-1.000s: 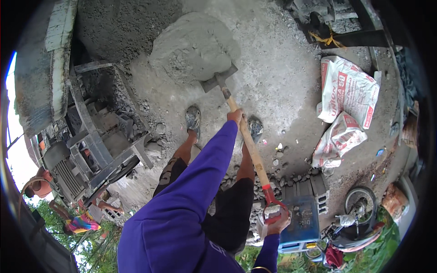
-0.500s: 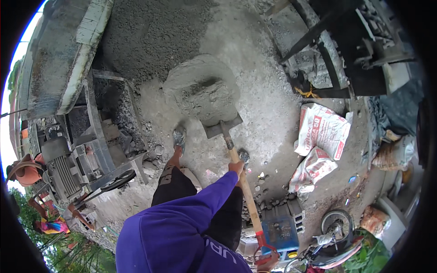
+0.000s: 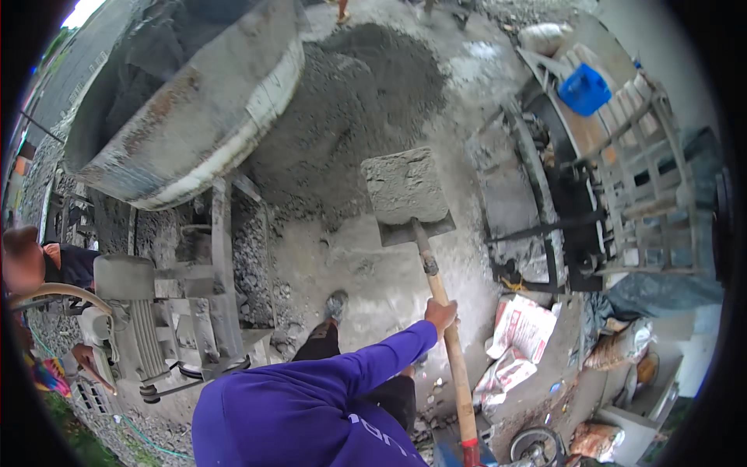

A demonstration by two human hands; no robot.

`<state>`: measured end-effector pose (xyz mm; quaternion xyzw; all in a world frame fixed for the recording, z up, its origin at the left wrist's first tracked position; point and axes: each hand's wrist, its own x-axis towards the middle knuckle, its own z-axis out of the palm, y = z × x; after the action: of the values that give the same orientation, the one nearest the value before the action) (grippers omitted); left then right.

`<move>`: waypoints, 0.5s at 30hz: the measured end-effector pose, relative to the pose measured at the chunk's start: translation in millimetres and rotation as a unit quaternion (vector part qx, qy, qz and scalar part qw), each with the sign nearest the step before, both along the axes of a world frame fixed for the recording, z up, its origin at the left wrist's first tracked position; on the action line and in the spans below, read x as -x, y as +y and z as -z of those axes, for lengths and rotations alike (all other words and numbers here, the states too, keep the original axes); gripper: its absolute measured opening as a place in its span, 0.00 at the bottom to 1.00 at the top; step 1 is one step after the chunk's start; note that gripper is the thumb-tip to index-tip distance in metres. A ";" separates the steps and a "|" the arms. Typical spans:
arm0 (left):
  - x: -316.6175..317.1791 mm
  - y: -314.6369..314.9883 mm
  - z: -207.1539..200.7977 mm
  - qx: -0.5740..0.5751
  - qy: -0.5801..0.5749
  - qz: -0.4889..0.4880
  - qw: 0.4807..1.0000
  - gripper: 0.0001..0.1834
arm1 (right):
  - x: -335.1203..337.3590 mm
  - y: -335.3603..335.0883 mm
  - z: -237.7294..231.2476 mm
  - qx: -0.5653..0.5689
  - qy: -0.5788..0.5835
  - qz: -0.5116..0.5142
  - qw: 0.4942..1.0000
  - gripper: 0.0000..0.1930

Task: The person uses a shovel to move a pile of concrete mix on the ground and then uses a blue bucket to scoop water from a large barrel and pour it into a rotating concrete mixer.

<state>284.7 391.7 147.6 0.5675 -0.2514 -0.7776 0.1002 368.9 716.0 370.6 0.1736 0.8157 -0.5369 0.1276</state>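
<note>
My left hand point(image 3: 442, 314), at the end of a purple sleeve, is closed round the wooden shaft of a shovel point(image 3: 459, 373). The shovel's square blade carries a thick, flat-topped load of grey cement powder point(image 3: 406, 187). It points away from me, before a dark grey heap of sand or mix point(image 3: 350, 101). The red grip end of the shaft reaches the lower edge, where my right hand is out of view.
A mixer with a large metal drum point(image 3: 218, 117) and a motor point(image 3: 128, 311) stands left, a person beside it. On the right are torn cement bags point(image 3: 521, 335), a metal frame point(image 3: 537, 179), and a blue container point(image 3: 585, 89). A wheel point(image 3: 537, 445) lies lower right.
The loaded shovel has come up off the ground and swung forward toward the dark heap. My left hand keeps its hold. My right hand, earlier at the red grip, has left the view.
</note>
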 end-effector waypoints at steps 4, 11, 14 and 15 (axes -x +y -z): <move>-19.8 -131.5 -116.6 0.105 0.121 0.007 0.987 0.15 | 3.1 -86.9 -68.2 0.081 0.012 -0.019 0.996 0.15; -48.1 -351.1 -298.8 0.271 0.425 -0.042 0.863 0.26 | 51.2 -196.3 -162.6 0.244 0.018 -0.122 0.962 0.14; -72.7 -483.6 -329.5 0.367 0.546 -0.140 0.740 0.27 | 35.9 -332.5 -214.7 0.046 0.384 -0.346 0.855 0.20; -73.6 -508.8 -357.7 0.341 0.494 -0.141 0.787 0.25 | 55.7 -353.0 -226.9 0.151 0.377 -0.398 0.822 0.22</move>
<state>358.4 -117.1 505.3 0.0637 -0.3337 -0.7928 0.5061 313.2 363.0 597.6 -0.4040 0.7072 -0.5790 0.0372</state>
